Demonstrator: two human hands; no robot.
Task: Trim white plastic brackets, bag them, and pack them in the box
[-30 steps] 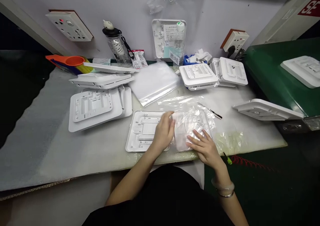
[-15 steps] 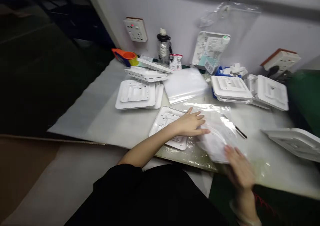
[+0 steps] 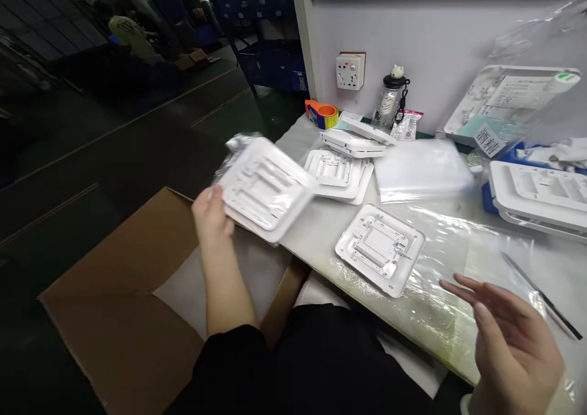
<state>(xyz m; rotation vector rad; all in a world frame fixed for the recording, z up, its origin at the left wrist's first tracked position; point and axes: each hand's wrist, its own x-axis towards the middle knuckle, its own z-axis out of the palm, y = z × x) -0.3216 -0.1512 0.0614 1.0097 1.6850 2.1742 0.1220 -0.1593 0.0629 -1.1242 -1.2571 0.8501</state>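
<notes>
My left hand (image 3: 210, 214) grips a white plastic panel sealed in a clear bag (image 3: 263, 190) by its near edge and holds it out over an open cardboard box (image 3: 114, 317) left of the table. My right hand (image 3: 513, 335) hovers open, fingers spread, above the table's near edge with nothing in it. An unbagged white panel (image 3: 380, 247) lies face up on the table between my hands.
More white panels are stacked at the back (image 3: 342, 164) and at the right (image 3: 536, 198). A pile of clear bags (image 3: 419, 167), a tape dispenser (image 3: 321, 114), a water bottle (image 3: 389, 100) and a black pen-like tool (image 3: 541, 296) lie about. A wall socket (image 3: 349, 70) is behind.
My left hand has lifted the bagged panel off the table and swung it left over the cardboard box. My right hand has let go and opened. My view has turned left.
</notes>
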